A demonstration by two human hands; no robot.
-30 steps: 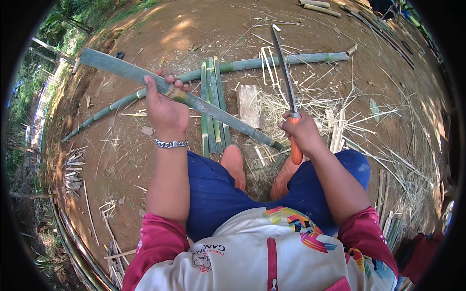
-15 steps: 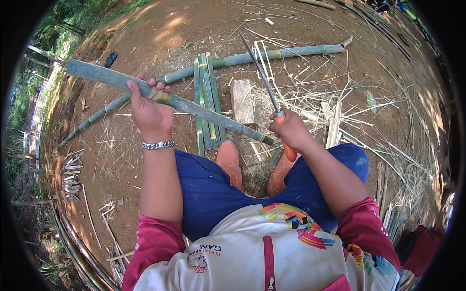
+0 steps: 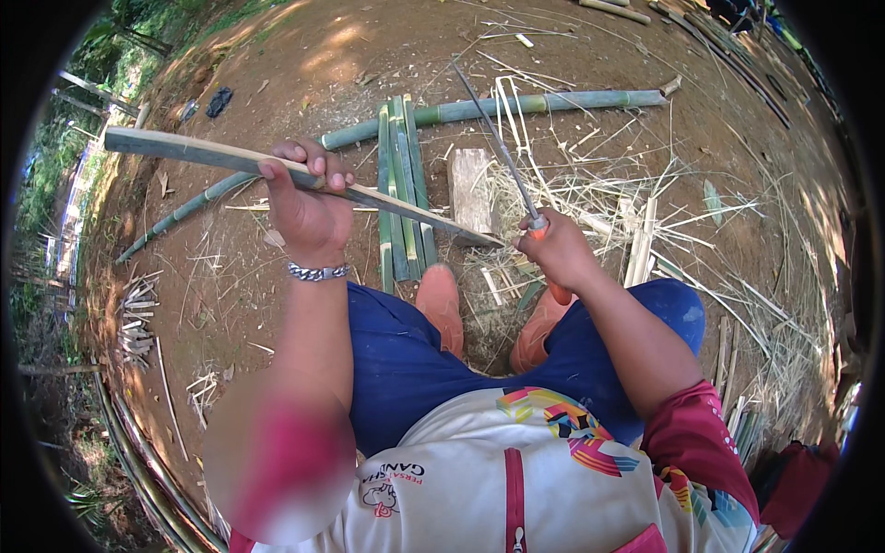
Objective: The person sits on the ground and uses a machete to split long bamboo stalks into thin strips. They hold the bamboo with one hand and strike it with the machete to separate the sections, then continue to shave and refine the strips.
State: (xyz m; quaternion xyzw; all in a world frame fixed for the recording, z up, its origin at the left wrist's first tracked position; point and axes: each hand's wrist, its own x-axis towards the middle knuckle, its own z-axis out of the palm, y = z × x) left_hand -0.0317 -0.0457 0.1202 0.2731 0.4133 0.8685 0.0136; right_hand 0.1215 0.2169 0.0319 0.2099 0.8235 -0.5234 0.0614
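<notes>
Looking down from the head camera, the left hand (image 3: 309, 207) grips a split bamboo stave (image 3: 277, 170), its long axis running ten to four o'clock, tip near a wooden block (image 3: 470, 189). At three o'clock, the right hand (image 3: 558, 253) clasps a knife (image 3: 498, 147), blade pointing eleven o'clock. Stave: green rind, pale cut face.

Bright daylight, sun patches on the far ground (image 3: 341, 41); fisheye bends your edges, and your near left sleeve (image 3: 277, 470) is blurred.

Sunlit bare dirt ground (image 3: 277, 83), scattered bamboo shavings (image 3: 599, 175), greenery (image 3: 55, 175) at left.
</notes>
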